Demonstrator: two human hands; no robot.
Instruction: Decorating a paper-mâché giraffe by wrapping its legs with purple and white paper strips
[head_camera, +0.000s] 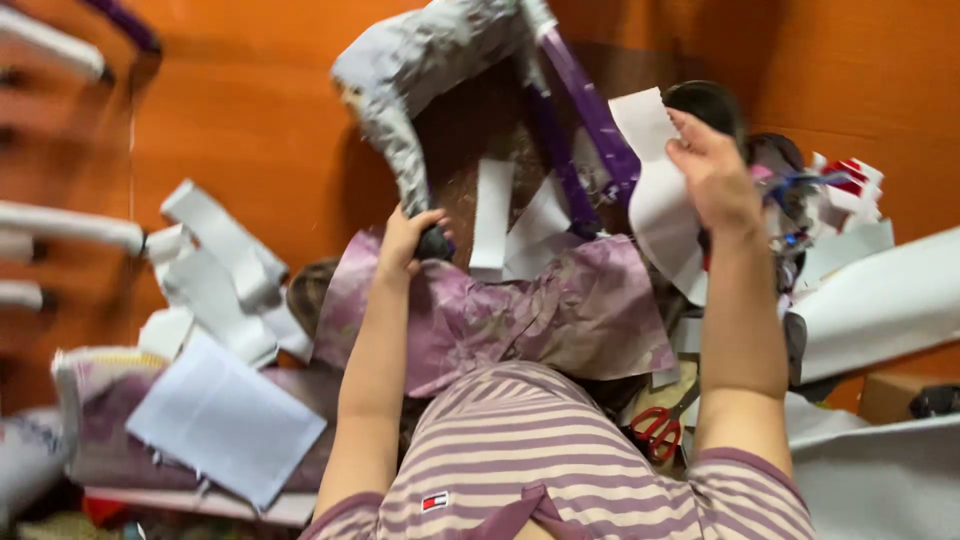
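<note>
Foil-wrapped frame (420, 60), upper centre, is being covered: left hand (405, 240) gripping its lower end, right hand (712, 170) fingers pinching white paper (655, 200); purple tape (590, 110) partly applied, scraps remaining

You look down on a warm orange wooden floor (230, 110), evenly lit, with white rails (70, 225) along its left edge.

Warm, fairly bright indoor light fills the view, strongest on the glossy orange wooden surface (240, 110) toward eleven o'clock. A soft dark shadow sits under the crumpled silver-grey foil-wrapped form (420, 60) near twelve o'clock. The whole frame is soft with motion blur; the white rods (60, 225) at nine o'clock smear most. White paper sheets (880, 300) at three o'clock look slightly washed out.
</note>
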